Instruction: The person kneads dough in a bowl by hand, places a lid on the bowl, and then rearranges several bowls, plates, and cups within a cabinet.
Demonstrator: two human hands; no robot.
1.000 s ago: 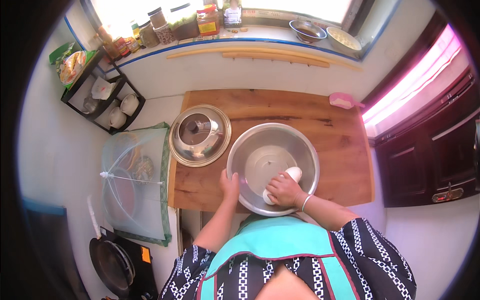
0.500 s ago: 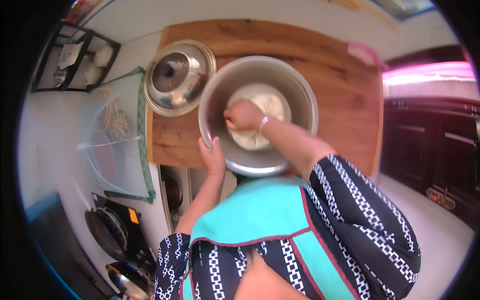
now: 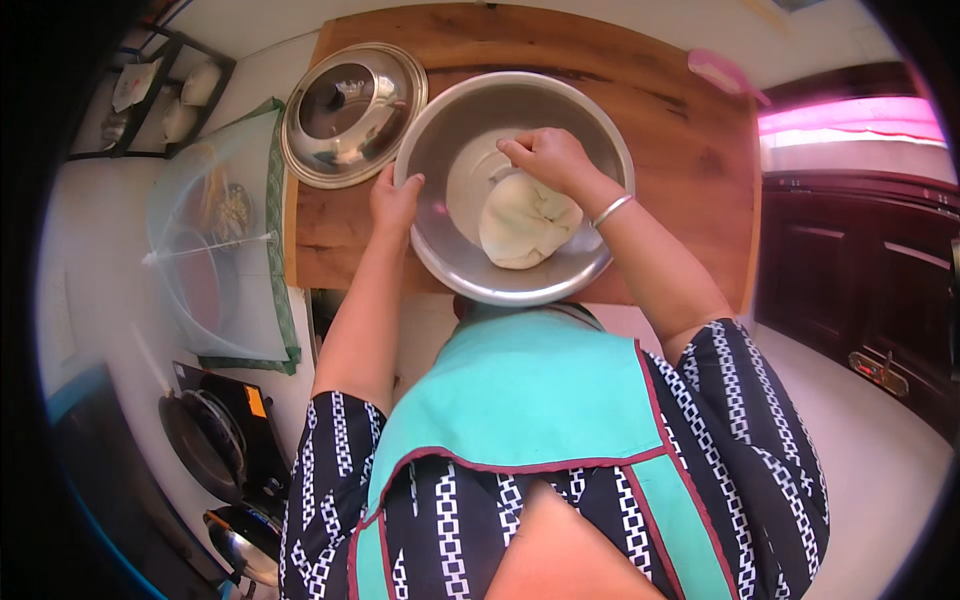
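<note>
Dough (image 3: pixel 528 228) inside metal bowl (image 3: pixel 440 230).
I see left hand (image 3: pixel 394 206) clamped on bowl's left rim; right hand (image 3: pixel 553 160) curled over bowl's interior, whether gripping anything I cannot tell.

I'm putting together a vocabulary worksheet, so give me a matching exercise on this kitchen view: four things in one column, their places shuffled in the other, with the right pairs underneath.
Things
1. Dough
2. Left hand
3. Round lid
4. Pink item

Places
A. By the far right corner of the wooden table
B. On the inside bottom of the metal bowl
C. Lying on the tabletop, to the left of the bowl
D. At the bowl's left rim, thumb over the edge

Right pairs: 1-B, 2-D, 3-C, 4-A
</note>
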